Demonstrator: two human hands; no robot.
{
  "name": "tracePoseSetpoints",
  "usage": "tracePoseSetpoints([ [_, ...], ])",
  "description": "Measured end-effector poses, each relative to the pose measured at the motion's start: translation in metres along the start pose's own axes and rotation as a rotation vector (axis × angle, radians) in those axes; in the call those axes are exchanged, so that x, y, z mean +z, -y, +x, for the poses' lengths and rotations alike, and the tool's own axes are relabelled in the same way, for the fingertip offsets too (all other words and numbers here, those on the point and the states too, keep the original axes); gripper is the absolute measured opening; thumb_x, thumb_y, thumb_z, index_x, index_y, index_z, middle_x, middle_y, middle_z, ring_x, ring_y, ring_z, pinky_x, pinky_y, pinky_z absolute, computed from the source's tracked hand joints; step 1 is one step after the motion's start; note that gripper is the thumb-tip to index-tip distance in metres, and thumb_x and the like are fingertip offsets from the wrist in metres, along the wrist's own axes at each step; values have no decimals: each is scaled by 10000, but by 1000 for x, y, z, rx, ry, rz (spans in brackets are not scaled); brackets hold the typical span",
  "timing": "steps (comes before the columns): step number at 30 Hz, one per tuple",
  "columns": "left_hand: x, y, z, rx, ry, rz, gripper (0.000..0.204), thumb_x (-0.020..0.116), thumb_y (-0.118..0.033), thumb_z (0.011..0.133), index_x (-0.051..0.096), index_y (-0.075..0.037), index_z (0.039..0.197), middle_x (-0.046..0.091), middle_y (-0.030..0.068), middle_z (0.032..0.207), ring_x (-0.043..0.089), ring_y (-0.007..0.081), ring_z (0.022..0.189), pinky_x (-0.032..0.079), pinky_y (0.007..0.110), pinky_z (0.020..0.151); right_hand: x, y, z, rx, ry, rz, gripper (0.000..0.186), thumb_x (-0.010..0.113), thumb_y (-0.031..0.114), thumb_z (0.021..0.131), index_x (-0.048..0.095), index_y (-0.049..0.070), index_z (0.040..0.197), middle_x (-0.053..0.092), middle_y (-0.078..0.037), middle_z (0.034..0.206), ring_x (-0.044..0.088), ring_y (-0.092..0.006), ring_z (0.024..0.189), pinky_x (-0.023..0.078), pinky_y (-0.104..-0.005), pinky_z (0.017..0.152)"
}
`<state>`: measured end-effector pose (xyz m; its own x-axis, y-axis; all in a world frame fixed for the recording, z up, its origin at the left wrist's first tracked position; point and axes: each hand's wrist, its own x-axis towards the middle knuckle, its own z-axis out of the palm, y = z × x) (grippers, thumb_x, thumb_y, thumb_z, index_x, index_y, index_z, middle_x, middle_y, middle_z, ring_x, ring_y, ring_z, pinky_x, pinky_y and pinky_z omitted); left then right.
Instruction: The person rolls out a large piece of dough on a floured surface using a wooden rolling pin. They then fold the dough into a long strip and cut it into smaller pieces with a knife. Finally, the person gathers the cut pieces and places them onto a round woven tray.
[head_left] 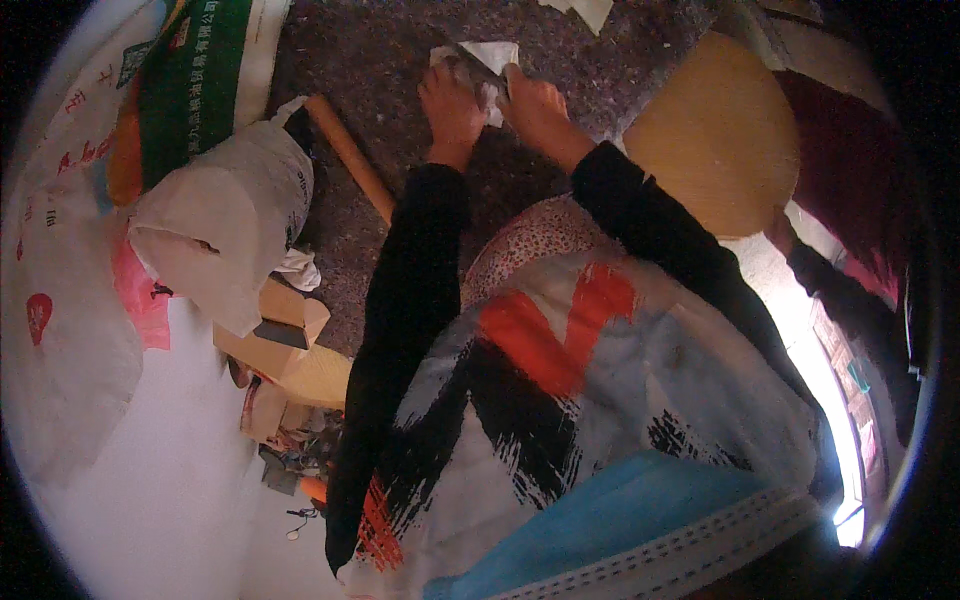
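Taking the two hands as the clock's centre, the left hand (pixel 452 108) is resting its fingertips by the white piece (pixel 497 53); whether its grip is clenched or released, I cannot tell. The right hand (pixel 540 108) is grasping the near end of a thin dark blade (pixel 482 60), its grip clenched. The white piece is lying on the dark speckled bench (pixel 380 60) at 12 o'clock, just beyond the fingers, with the blade slanting across it and more white showing between the hands. Other white scraps (pixel 590 12) are lying between 1 and 2 o'clock.

A wooden rod (pixel 350 160) is lying slanted at 8 o'clock, and a white plastic bag (pixel 225 225) is slumping farther out. A green-and-white sack (pixel 195 85) is standing at 9 o'clock. At 3 o'clock a yellow round board (pixel 715 140) is showing, and a person in maroon (pixel 840 160) is standing past it.
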<state>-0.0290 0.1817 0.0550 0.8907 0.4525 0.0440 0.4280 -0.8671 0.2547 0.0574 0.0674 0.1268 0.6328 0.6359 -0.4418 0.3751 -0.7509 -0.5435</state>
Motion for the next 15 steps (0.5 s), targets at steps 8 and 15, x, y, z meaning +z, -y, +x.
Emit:
tracePoseSetpoints([
  [8, -12, -11, -2, 0, -19, -34, 571, 691, -341, 711, 548, 1, 1146, 475, 190, 1211, 437, 373, 1098, 367, 498, 894, 6, -24, -45, 72, 9, -55, 336, 579, 279, 838, 472, 72, 1080, 628, -246, 777, 608, -448, 780, 475, -533, 673],
  [15, -13, -5, -4, 75, -26, 2, 555, 698, -351, 732, 531, -22, 1147, 471, 200, 1229, 456, 392, 1085, 386, 511, 881, -4, -35, -1, 30, 11, 18, 404, 533, 310, 875, 456, 25, 1151, 625, -256, 784, 624, -418, 788, 482, -502, 683],
])
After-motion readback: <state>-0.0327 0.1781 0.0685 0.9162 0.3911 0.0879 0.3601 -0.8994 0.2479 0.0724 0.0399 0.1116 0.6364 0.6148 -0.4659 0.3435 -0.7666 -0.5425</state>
